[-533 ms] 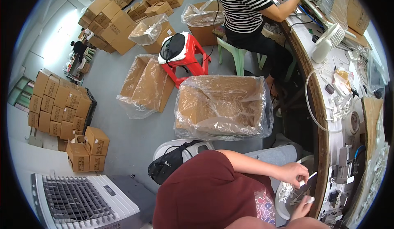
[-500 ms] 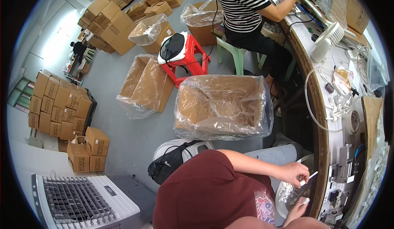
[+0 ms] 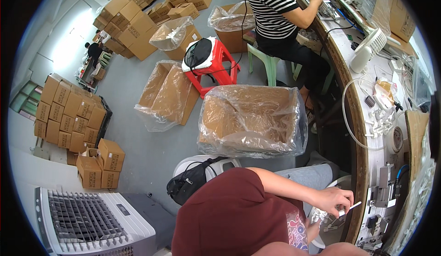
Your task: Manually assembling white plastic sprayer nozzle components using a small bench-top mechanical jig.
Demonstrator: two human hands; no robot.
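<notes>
My left hand (image 3: pixel 336 201) has its fingers pinched round a small white plastic piece (image 3: pixel 341 213) with a thin white stick (image 3: pixel 354 205) pointing toward the bench. Below it, my right hand (image 3: pixel 313 230) is lowered at a pile of small white plastic parts (image 3: pixel 318 215). Its fingertips are mostly hidden, so what they hold does not show. The parts lie in a round white basin (image 3: pixel 318 243) between my body and the bench edge. My left forearm crosses above part of the basin.
The workbench (image 3: pixel 374 157) runs along the right, with metal fixtures (image 3: pixel 382 191), white parts and a small white fan (image 3: pixel 367 49). A plastic-lined carton (image 3: pixel 252 146) stands to the left, near a red stool (image 3: pixel 220 65). A co-worker in a striped shirt (image 3: pixel 271 8) sits farther along.
My right hand has drawn back from beside the left hand down to the pile of parts; the white piece it held is out of sight. My left hand has shifted slightly right, still pinching its piece.
</notes>
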